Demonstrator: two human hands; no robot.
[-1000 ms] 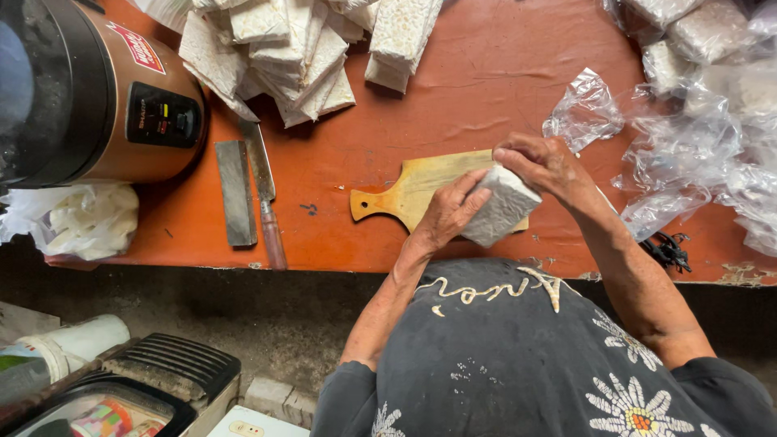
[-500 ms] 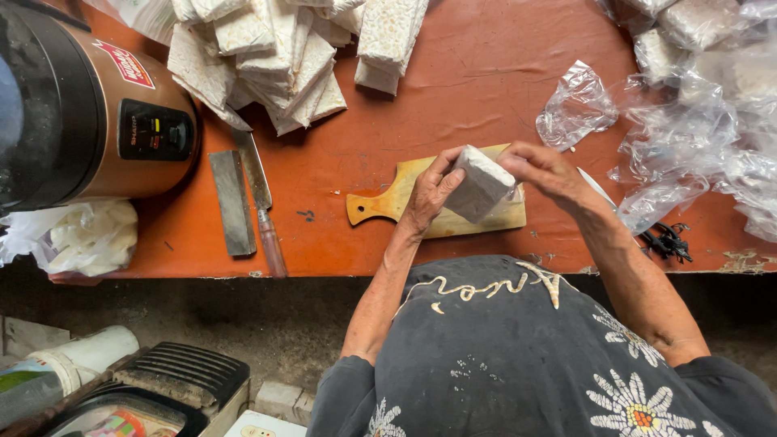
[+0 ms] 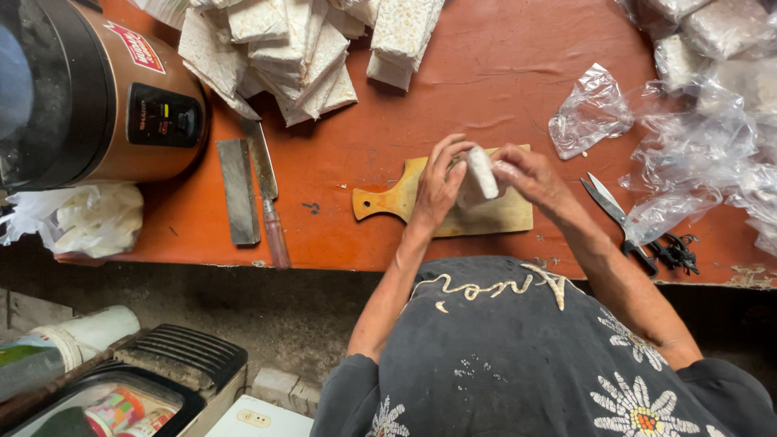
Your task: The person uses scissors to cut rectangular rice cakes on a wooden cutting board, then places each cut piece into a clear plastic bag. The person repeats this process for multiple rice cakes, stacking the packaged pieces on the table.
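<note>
wooden cutting board [image 3: 494, 214] matt | table [image 3: 502, 81] worn orange | bags [image 3: 591, 113] glossy plastic

A second ago the white block [image 3: 479, 172] lay flat-faced toward the camera, held low at the right end of the wooden cutting board [image 3: 494, 217]. Now it stands on edge, showing only its narrow side, over the middle of the board. Both hands have shifted with it: the left hand [image 3: 439, 184] wraps it from the left, the right hand [image 3: 530, 174] from the right.
</note>
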